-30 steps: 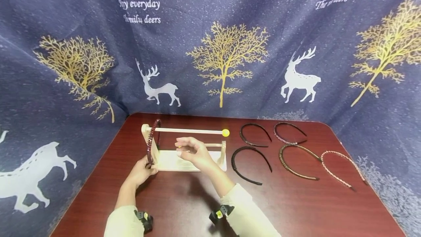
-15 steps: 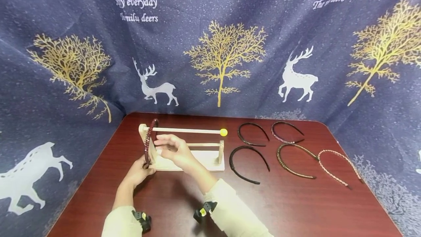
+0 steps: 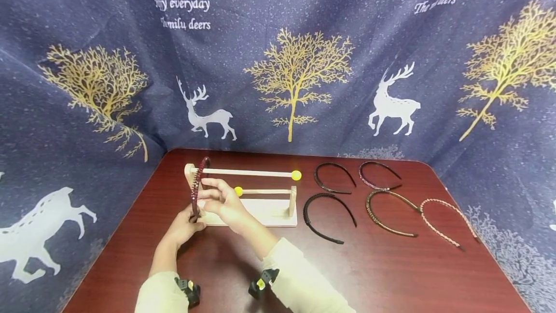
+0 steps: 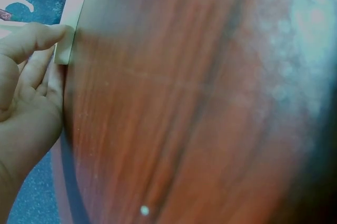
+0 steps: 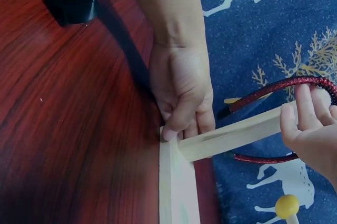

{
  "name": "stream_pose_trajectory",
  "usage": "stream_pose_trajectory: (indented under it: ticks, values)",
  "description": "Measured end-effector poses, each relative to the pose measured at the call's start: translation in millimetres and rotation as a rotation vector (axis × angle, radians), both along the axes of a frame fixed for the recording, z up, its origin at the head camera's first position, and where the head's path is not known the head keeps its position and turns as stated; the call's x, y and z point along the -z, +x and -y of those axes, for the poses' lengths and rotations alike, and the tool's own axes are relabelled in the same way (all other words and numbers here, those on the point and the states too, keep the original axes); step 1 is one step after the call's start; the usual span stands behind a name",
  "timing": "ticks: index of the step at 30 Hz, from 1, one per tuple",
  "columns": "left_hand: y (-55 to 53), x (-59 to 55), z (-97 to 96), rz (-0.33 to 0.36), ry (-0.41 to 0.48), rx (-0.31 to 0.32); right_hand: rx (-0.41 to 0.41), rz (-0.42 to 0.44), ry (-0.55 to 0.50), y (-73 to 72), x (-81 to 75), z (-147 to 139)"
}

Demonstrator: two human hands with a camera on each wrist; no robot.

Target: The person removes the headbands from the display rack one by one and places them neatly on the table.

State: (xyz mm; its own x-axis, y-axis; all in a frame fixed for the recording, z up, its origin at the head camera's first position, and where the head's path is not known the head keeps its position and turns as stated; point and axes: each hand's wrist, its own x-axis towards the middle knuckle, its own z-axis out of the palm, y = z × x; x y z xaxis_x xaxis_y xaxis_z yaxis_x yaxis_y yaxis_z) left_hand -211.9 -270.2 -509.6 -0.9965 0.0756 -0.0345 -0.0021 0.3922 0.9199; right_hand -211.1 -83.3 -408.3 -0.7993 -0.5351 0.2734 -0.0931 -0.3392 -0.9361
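Note:
A pale wooden rack [image 3: 265, 209] with two rods tipped by yellow balls stands on the table. My left hand [image 3: 181, 230] grips the left front corner of its base, thumb on top; the right wrist view shows this hand [image 5: 181, 95] beside the upright. A dark red beaded headband [image 3: 197, 185] hangs over the upper rod [image 3: 247, 173], close to the left upright. Against that headband [image 5: 279, 84], the fingertips of my right hand [image 3: 223, 204] touch or nearly touch, fingers extended and slightly bent. The left wrist view shows my left thumb and fingers [image 4: 31, 71] at the base edge.
Right of the rack lie several headbands: two dark ones, a black one [image 3: 330, 196], a purple-toned one [image 3: 369, 181], a gold-brown one [image 3: 371, 206] and a pink braided one [image 3: 438, 201]. The red-brown table [image 3: 391, 274] ends at a blue patterned cloth [image 3: 269, 86].
My right hand has moved left along the rack to the red headband, uncovering the lower rod's yellow ball. My left hand keeps its grip on the base.

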Motion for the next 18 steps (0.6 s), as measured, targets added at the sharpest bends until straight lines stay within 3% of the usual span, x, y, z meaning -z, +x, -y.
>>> stream_pose_trajectory:
  ticks: [5,10,18]
  values:
    - [0.5,-1.4,-1.3,0.003,0.044,0.006,0.063,0.016,0.023,-3.0,4.5,-3]
    - [1.7,-2.7,-1.9,-0.013,0.042,0.002,0.108,-0.02,0.069,-6.1,4.3,-6]
    - [1.4,-0.4,-2.7,-0.033,0.041,0.007,0.151,-0.125,0.066,9.0,-30.5,-20]
